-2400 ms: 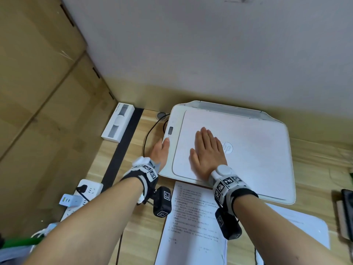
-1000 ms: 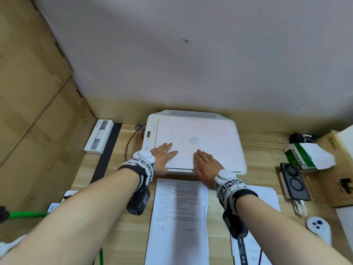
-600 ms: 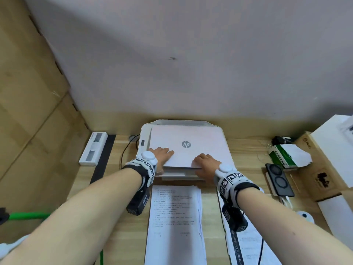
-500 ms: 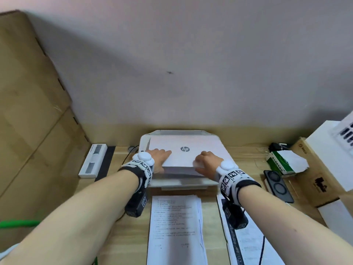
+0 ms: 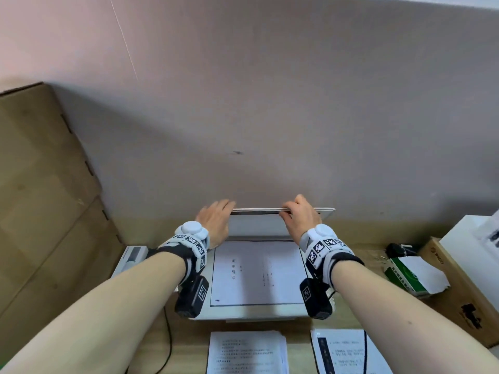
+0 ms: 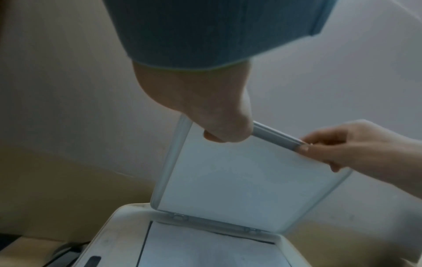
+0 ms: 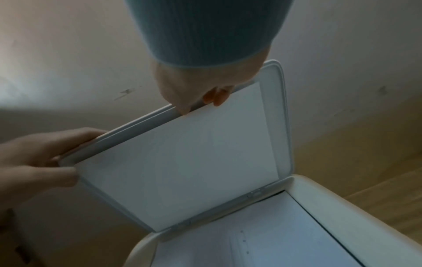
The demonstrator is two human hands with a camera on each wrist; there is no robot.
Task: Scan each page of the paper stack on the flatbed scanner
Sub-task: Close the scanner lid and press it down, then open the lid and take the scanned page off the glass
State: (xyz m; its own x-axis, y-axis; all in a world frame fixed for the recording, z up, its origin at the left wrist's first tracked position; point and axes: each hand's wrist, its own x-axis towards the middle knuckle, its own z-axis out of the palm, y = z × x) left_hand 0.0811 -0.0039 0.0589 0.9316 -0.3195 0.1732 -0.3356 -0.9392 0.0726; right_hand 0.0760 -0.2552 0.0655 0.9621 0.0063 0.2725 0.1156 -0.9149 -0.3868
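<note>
Lid (image 5: 280, 211) swung upright — was flat | both grips pinch its smooth rim | sheet (image 5: 256, 273) on glass

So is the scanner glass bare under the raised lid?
No, a printed sheet lies on the glass under the raised white lid.

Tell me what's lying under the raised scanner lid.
Under the lid, held up by the left hand and right hand, one sheet lies on the scanner bed. Its downward face is hidden.
</note>
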